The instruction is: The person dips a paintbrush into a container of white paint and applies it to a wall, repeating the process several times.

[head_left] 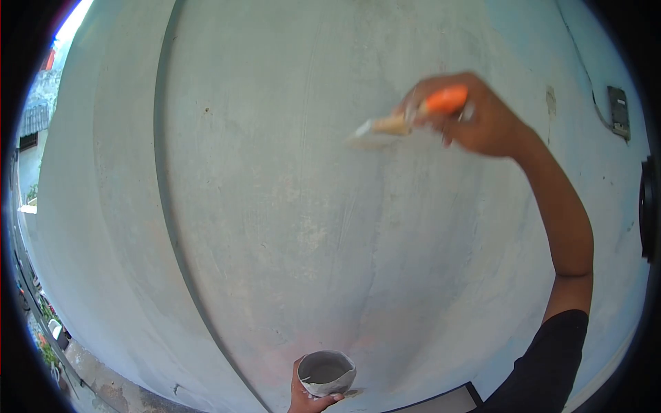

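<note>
Wall [275,206]: pale grey-green, patchy and scuffed, with a dark vertical groove [163,138] toward the left edge; small box [618,113] and cable [585,65] near the upper right corner.
Brush [392,124]: in the right hand [490,120], out in front of the wall, right of the groove; orange handle, pale bristles pointing left. Contact between bristles and wall: cannot tell, blurred.
Right hand: fingers closed round the orange handle in a pinching hold; exact finger placement lost in blur.
Tub [329,385]: low in view, upright or only slightly tilted, opening facing up; grey inside, rim uneven and smeared.
Left hand [300,398]: curled round the tub's left side and underside, thumb toward the near side.
Brush handling: probably light, stiff in the handle, soft and springy at the bristles; slippery if wet. Best hold on the handle, just behind the bristle band, clear of the bristles.
Tub handling: likely light in itself, heavier with any filling; amount inside hard to judge. Thin-looking wall, perhaps prone to give under a squeeze. Best hold low round the body with support beneath, away from the smeared rim.
</note>
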Demonstrator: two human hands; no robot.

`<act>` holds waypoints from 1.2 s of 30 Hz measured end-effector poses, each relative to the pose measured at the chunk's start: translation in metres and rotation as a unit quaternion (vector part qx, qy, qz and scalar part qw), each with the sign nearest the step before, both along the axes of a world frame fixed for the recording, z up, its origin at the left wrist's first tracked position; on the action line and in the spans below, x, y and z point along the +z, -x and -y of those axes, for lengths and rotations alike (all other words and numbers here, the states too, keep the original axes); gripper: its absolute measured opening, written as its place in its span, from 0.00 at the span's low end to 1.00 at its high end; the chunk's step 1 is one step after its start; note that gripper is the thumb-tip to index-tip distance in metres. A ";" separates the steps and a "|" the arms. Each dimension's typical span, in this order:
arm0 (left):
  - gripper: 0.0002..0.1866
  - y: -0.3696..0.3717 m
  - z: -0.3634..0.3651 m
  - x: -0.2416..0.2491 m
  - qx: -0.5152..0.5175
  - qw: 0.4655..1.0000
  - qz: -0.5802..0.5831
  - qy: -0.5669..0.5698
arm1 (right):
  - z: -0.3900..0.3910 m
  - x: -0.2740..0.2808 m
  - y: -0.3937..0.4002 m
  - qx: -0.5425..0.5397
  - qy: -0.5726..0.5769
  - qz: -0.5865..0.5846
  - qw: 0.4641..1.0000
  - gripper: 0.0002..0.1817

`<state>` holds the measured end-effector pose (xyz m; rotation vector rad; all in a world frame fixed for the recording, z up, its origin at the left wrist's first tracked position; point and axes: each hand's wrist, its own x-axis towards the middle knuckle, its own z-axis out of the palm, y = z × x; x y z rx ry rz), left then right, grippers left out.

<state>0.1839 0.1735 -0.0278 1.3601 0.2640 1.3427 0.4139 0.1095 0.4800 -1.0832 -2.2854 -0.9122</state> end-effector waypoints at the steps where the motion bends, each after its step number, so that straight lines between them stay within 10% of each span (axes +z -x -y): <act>1: 0.53 0.000 0.002 0.003 -0.002 1.000 -0.002 0.000 | 0.012 0.010 0.005 -0.021 -0.039 -0.110 0.993 0.07; 3: 0.53 0.002 0.004 0.009 -0.007 1.000 -0.012 -0.026 | 0.008 0.043 -0.006 0.074 -0.226 -0.059 0.969 0.09; 6: 0.52 0.006 0.005 0.008 -0.027 0.999 -0.019 -0.010 | 0.017 0.059 0.026 0.148 -0.218 -0.255 0.930 0.09; 12: 0.54 0.037 0.017 0.014 -0.051 0.998 -0.019 0.022 | -0.013 0.070 0.025 -0.045 -0.261 -0.184 0.947 0.09; 15: 0.55 0.054 0.014 0.012 -0.039 0.999 -0.023 0.004 | 0.006 0.073 0.033 0.135 -0.256 -0.305 0.907 0.12; 20: 0.53 0.094 0.006 -0.001 -0.005 0.998 -0.064 -0.018 | -0.035 0.056 0.028 -0.050 -0.354 -0.159 0.920 0.08; 26: 0.49 0.136 0.002 -0.005 -0.013 0.994 -0.112 -0.004 | -0.031 0.044 0.047 0.167 -0.325 -0.424 0.829 0.10; 28: 0.48 0.147 0.004 -0.002 -0.013 0.991 -0.135 -0.006 | -0.070 0.046 0.012 -0.046 -0.350 -0.328 0.876 0.10; 31: 0.46 0.168 -0.003 -0.005 -0.017 0.992 -0.124 0.005 | -0.060 0.053 0.028 0.018 -0.407 -0.336 0.849 0.08; 33: 0.46 0.179 -0.010 -0.011 -0.027 0.984 -0.171 -0.028 | -0.047 0.060 0.058 0.408 -0.373 -0.433 0.712 0.06; 36: 0.46 0.192 -0.020 -0.035 0.003 0.985 -0.171 -0.024 | -0.054 0.070 0.060 0.501 -0.410 -0.389 0.656 0.10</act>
